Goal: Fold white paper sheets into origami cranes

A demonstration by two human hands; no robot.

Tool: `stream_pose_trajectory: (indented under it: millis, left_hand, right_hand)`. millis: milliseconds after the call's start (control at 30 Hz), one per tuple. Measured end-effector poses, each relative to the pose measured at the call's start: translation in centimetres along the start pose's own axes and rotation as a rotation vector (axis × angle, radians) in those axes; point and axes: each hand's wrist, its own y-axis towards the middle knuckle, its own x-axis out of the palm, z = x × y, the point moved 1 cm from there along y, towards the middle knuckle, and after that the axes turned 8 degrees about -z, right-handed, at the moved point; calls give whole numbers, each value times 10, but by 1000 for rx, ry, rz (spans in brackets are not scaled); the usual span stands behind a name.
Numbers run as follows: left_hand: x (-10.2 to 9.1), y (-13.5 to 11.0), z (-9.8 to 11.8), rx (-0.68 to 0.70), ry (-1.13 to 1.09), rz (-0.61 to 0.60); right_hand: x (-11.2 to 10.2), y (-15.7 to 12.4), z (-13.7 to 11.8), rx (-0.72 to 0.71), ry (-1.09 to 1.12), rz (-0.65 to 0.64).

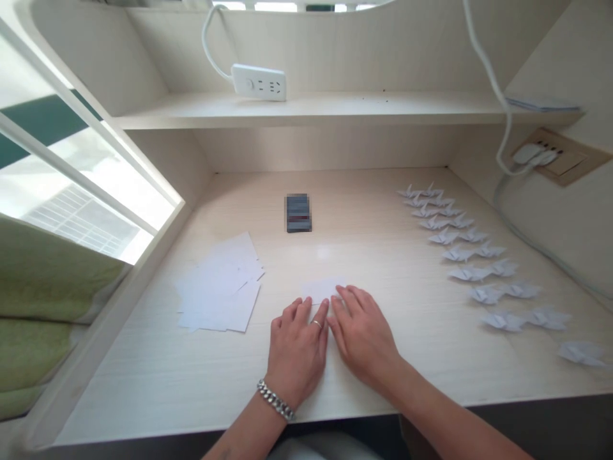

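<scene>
A small folded sheet of white paper (324, 289) lies flat on the desk in front of me. My left hand (297, 348), with a ring and a chain bracelet, rests palm down at its near left edge, fingertips pressing on it. From the right, my right hand (361, 329) lies on the paper's near right edge with its fingers stretched out. The two hands almost meet at the paper's near edge, and the fingers cover part of it. Neither hand lifts the paper off the desk.
Loose white sheets (218, 287) are spread at the left. Several folded paper cranes (472, 252) stand in paired rows at the right. A dark, pixelated box (298, 213) lies farther back. A power strip (259, 83) leans on the shelf; a white cable (493, 76) hangs right.
</scene>
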Motion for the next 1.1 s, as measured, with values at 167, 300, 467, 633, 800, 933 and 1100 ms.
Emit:
stream_pose_trajectory:
  millis: [167, 300, 467, 633, 800, 933, 1100]
  left_hand:
    - [2, -1, -1, -2, 2, -3]
    - [2, -5, -7, 6, 24, 37]
    - [-6, -15, -23, 13, 87, 72]
    - [-17, -18, -29, -38, 108, 60]
    - [3, -9, -19, 128, 32, 82]
    - [13, -5, -14, 114, 30, 101]
    - [6, -6, -10, 101, 48, 112]
  right_hand:
    - [15, -3, -12, -91, 103, 13]
    - [17, -4, -12, -58, 115, -4]
    - [17, -4, -16, -51, 81, 7]
    - [20, -5, -17, -41, 72, 37]
    - [24, -4, -17, -33, 79, 42]
    - [26, -4, -17, -25, 95, 57]
    - [21, -12, 1, 27, 29, 93]
